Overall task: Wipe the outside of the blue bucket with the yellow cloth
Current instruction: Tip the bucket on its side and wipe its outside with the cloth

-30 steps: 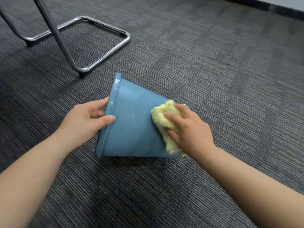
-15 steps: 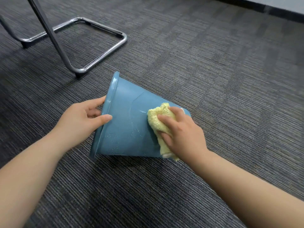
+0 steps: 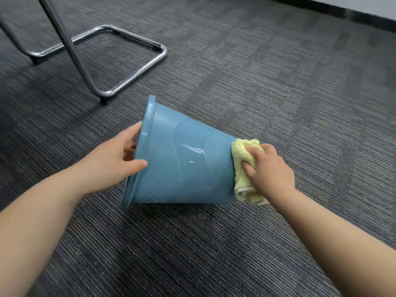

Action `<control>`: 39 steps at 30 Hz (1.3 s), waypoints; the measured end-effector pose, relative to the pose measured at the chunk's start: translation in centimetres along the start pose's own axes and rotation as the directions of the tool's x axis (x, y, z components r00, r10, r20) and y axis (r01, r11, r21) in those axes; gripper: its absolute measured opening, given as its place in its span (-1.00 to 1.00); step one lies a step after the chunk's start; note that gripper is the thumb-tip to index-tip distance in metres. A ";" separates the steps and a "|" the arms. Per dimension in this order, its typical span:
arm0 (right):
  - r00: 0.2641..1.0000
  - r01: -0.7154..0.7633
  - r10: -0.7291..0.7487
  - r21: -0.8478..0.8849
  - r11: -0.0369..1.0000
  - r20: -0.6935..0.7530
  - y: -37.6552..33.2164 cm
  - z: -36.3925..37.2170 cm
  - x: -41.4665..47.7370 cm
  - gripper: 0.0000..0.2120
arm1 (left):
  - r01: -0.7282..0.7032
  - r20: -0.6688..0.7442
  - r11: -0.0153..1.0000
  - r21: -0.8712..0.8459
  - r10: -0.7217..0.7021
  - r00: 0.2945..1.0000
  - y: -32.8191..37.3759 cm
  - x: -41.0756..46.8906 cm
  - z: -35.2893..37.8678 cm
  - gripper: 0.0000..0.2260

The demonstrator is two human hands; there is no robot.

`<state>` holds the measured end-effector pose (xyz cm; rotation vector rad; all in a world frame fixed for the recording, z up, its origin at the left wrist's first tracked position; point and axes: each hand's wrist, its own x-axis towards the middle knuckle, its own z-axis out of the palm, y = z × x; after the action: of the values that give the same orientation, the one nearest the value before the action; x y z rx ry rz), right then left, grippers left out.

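Grey carpet [image 3: 278, 82] carries the blue bucket [image 3: 182, 168] on its side. The left hand [image 3: 113, 166] grips its rim; the right hand [image 3: 270, 170] curls round the yellow cloth [image 3: 242, 151] at its bottom end. Wet plastic (drops show) might slip free and roll.

Prob. office: grey carpet tiles [image 3: 278, 86], chrome chair frame [image 3: 132, 80].

Single head-worn wide-angle view, facing forward and down at carpet [image 3: 278, 103]. Close range: left hand [image 3: 111, 163] and right hand [image 3: 267, 168] reach in from the near edge, blue bucket [image 3: 182, 163] centred. Chrome chair base [image 3: 137, 75] far left.
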<state>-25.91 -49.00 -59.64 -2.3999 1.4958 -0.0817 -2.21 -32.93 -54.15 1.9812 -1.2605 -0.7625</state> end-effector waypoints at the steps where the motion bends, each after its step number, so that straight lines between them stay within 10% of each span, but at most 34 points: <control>1: 1.000 -0.004 0.004 -0.004 1.000 -0.003 -0.1 0.0 0.0 -0.61 | 0.016 0.056 1.000 -0.007 -0.015 0.998 -0.3 -0.1 -0.3 -0.27; 8: 0.999 -0.023 0.023 0.012 1.000 -0.023 -0.9 0.1 0.2 -0.61 | 0.162 0.122 0.973 0.167 -0.183 0.976 -2.8 -1.3 0.2 -0.53; 27: 0.974 0.024 0.015 0.170 0.985 -0.227 0.2 -1.9 0.6 -0.65 | 0.032 -0.099 0.870 -0.491 -0.092 0.991 -0.3 -2.0 1.8 -0.73; 39: 0.992 -0.027 0.044 0.142 0.989 -0.122 0.4 -1.0 1.2 -0.64 | 0.035 -0.406 0.994 -0.099 -0.073 0.911 0.2 -1.4 1.5 -0.78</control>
<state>-25.95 -50.46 -58.92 -2.2924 1.5317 -0.3237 -3.99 -32.04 -54.74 1.9770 -0.9095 -0.3880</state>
